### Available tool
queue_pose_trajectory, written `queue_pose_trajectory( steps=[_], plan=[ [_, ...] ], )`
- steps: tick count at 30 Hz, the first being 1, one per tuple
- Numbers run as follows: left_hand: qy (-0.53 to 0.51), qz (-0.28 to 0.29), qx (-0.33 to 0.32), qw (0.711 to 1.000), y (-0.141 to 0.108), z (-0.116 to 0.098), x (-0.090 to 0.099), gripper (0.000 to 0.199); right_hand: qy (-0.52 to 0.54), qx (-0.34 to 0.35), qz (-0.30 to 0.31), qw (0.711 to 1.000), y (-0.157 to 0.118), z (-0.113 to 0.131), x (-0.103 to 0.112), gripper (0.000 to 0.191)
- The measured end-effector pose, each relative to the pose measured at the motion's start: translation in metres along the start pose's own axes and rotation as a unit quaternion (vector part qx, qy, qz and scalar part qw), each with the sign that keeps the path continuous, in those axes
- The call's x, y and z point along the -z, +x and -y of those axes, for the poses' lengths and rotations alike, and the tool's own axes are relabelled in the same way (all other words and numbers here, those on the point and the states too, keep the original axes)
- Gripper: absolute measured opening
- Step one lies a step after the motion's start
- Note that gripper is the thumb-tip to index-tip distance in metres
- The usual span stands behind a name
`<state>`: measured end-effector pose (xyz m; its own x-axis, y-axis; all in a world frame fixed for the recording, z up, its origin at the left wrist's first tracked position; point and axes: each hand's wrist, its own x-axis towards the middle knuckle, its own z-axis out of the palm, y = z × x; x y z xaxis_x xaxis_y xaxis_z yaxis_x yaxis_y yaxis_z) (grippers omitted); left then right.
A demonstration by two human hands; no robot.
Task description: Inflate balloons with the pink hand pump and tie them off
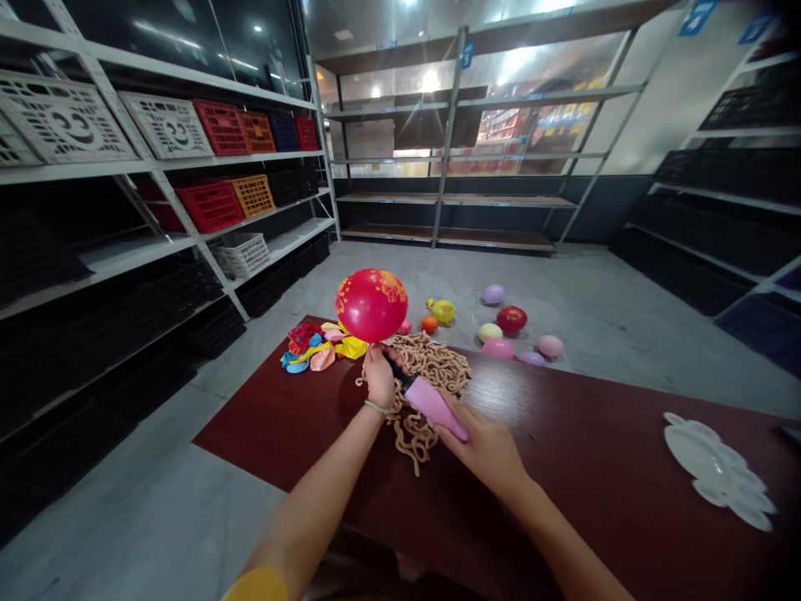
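A red balloon with yellow print is inflated and stands above my left hand. The fingers of that hand are closed round the balloon's neck at the black nozzle end of a pink hand pump. My right hand is wrapped round the pump's pink body from the right. Beneath the pump lies a heap of tan, cord-like pieces on the dark red table. Uninflated balloons in red, blue, yellow and pink lie left of the heap.
Several inflated balloons rest on the floor beyond the table. A white scalloped tray lies at the table's right. Shelves with crates stand at the left, and a metal rack stands at the back.
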<state>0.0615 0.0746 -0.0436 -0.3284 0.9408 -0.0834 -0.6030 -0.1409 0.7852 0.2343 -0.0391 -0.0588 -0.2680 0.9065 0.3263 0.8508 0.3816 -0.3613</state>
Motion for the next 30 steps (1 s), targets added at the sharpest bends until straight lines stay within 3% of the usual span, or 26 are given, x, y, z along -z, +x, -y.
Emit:
queue_pose_trajectory(
  steps=[3,10,13,17,24,27,30],
  plan=[
    [0.011,0.002,0.001,1.000,0.012,-0.013,0.005,0.015,0.008,0.008,0.017,1.000,0.001,-0.002,0.003,0.061],
    [0.004,-0.030,-0.063,0.998,0.067,-0.083,0.034,0.011,0.026,0.049,0.031,0.998,0.003,0.001,0.013,0.060],
    [-0.018,-0.049,-0.076,0.996,0.077,-0.100,0.038,0.011,0.000,0.053,0.025,0.998,0.003,0.004,0.012,0.059],
    [-0.030,-0.058,-0.074,0.995,0.062,-0.086,0.027,0.011,-0.030,0.040,0.000,0.999,0.002,0.004,0.007,0.059],
    [-0.014,-0.018,-0.018,1.000,0.000,-0.015,0.002,0.014,-0.044,0.010,-0.017,0.999,0.000,0.001,0.000,0.060],
    [-0.005,-0.007,-0.003,1.000,-0.002,-0.010,0.002,0.015,-0.020,0.014,0.000,1.000,0.001,0.002,0.000,0.060],
    [0.000,-0.007,-0.009,1.000,0.013,-0.027,0.008,0.015,0.013,0.026,0.013,0.999,0.001,0.001,0.003,0.062]
  ],
)
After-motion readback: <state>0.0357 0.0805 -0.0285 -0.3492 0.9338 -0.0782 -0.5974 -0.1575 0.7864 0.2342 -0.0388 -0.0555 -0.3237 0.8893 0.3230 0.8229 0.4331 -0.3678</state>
